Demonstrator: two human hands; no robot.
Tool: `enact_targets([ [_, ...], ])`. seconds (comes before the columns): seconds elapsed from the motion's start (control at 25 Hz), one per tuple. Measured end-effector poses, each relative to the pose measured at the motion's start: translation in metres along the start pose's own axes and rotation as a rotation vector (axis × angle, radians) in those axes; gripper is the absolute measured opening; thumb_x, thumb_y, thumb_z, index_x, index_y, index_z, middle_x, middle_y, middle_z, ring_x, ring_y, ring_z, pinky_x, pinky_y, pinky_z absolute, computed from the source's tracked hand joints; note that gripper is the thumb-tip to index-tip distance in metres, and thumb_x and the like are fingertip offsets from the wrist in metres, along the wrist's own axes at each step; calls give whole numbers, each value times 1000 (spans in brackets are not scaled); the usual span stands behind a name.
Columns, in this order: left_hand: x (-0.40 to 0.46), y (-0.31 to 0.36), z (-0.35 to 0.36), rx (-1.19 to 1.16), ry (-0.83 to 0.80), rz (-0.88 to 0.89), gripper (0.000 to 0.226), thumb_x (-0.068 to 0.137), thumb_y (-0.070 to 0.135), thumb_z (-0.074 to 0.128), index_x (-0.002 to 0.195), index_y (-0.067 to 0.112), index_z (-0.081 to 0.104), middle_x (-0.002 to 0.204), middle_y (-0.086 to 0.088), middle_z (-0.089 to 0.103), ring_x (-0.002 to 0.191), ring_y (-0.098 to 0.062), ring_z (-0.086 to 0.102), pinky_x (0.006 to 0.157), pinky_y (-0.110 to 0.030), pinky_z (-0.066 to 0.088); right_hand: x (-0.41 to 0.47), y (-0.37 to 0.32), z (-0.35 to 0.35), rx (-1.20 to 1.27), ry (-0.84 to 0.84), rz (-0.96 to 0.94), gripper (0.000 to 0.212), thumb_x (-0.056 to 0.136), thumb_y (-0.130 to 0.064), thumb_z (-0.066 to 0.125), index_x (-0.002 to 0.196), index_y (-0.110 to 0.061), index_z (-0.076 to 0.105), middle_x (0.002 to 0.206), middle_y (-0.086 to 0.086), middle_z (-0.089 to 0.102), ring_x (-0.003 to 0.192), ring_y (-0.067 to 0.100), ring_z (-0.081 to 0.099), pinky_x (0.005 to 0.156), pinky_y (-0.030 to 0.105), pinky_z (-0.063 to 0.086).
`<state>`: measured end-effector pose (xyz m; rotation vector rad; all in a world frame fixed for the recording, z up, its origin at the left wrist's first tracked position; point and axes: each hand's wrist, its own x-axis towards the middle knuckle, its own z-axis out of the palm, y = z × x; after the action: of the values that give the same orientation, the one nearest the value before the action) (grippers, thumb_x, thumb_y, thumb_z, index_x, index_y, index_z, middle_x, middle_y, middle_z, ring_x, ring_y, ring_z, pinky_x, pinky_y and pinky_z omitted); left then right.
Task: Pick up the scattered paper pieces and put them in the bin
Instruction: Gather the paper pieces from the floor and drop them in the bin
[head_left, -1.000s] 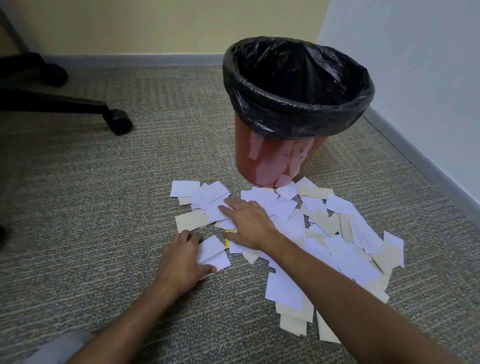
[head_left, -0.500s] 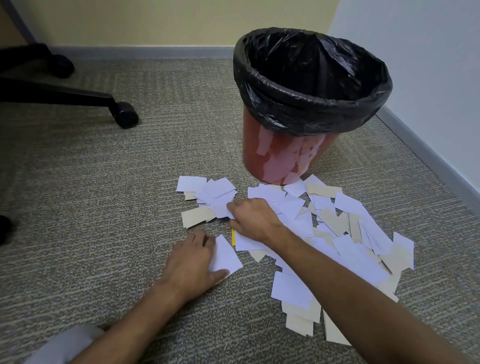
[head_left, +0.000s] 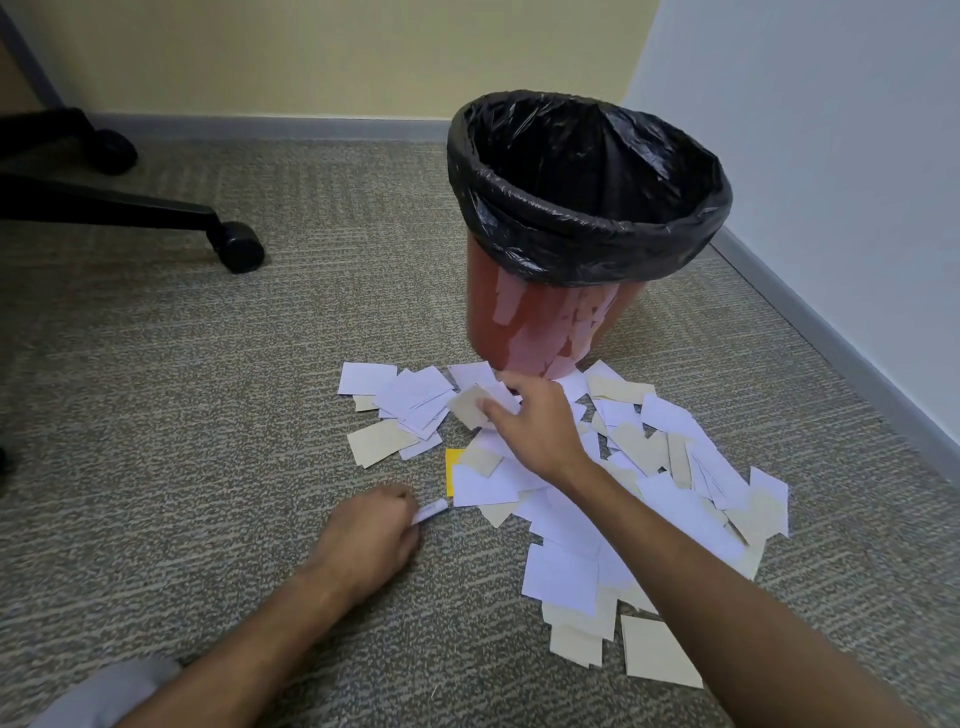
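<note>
A red bin lined with a black bag stands on the carpet at centre right. Several white and cream paper pieces lie scattered in front of it, with one yellow piece among them. My right hand is just above the pile near the bin's base, pinching a few paper pieces. My left hand rests low on the carpet to the left, fingers closed on white paper pieces whose edge sticks out.
An office chair's black base and castors sit at the upper left. The bin stands close to a corner where a yellow wall meets a white wall with a grey skirting board. Carpet covers the floor.
My right hand has lifted from the pile with a few pieces pinched in it. My left hand has closed around the white pieces it was pressing on. The view has shifted slightly.
</note>
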<state>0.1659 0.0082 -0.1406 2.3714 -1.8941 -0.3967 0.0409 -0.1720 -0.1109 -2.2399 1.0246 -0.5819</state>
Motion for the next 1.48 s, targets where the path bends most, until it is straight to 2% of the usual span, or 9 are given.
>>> enact_targets([
  [0.16, 5, -9, -26, -438, 295, -125, 29, 85, 44, 57, 74, 18, 62, 61, 2, 61, 58, -17, 59, 53, -35, 43, -6, -30, -34, 293, 97, 28, 15, 84, -24, 72, 86, -9, 68, 79, 9, 70, 68, 21, 58, 65, 30, 44],
  [0.36, 33, 16, -112, -1006, 549, -106, 11, 86, 23, 70, 95, 25, 75, 73, 19, 70, 65, 3, 63, 60, -25, 49, 6, -82, -100, 483, 277, -2, 16, 80, -10, 77, 90, -1, 69, 87, 6, 75, 82, 19, 73, 70, 38, 61],
  [0.44, 50, 28, -153, -1060, 636, -57, 11, 86, 25, 70, 95, 29, 74, 78, 14, 72, 65, 2, 63, 61, -23, 49, 16, -99, -134, 407, 352, -71, 13, 79, -13, 79, 90, -9, 73, 88, -4, 76, 82, 13, 73, 75, 33, 60],
  [0.64, 115, 61, -254, -1091, 769, 20, 16, 83, 29, 73, 93, 17, 76, 79, 7, 73, 70, -3, 67, 66, -30, 56, 62, -120, -206, 177, 571, -164, 22, 75, -19, 77, 62, -26, 60, 55, -22, 57, 50, -3, 44, 52, 15, 36],
  [0.76, 158, 75, -278, -942, 730, -14, 21, 80, 28, 75, 85, 8, 75, 84, -7, 75, 75, -18, 69, 76, -43, 57, 90, -104, -211, 54, 582, -119, 14, 76, -24, 75, 69, -22, 63, 64, -9, 62, 57, 4, 48, 58, 21, 38],
  [0.96, 185, 73, -253, -664, 673, -34, 46, 81, 53, 67, 74, 8, 63, 67, -1, 60, 60, -16, 50, 60, -32, 42, 107, -71, -191, 144, 493, 1, 36, 79, -45, 75, 104, -19, 68, 93, -9, 69, 86, 2, 63, 78, 13, 48],
  [1.2, 139, 31, -196, -516, 908, 26, 39, 92, 50, 48, 105, 17, 63, 102, 4, 58, 97, -11, 53, 82, -32, 48, 43, -49, -163, 37, 614, -319, 16, 91, -26, 63, 101, -15, 68, 96, -8, 64, 85, 4, 62, 76, 25, 52],
  [1.32, 98, -9, -135, -324, 736, 75, 34, 92, 41, 53, 110, 14, 62, 107, 1, 56, 102, -14, 50, 81, -30, 41, 14, -29, -129, -158, 465, -448, 11, 91, -19, 62, 96, -12, 68, 97, -1, 66, 82, 13, 63, 73, 33, 53],
  [1.48, 61, -64, -58, -115, 288, -36, 64, 78, 54, 45, 124, 13, 59, 125, -6, 56, 116, -27, 53, 85, -37, 45, -8, -4, -72, -294, 176, -423, 14, 90, -26, 64, 97, -15, 67, 96, -1, 68, 82, 18, 65, 70, 36, 54],
])
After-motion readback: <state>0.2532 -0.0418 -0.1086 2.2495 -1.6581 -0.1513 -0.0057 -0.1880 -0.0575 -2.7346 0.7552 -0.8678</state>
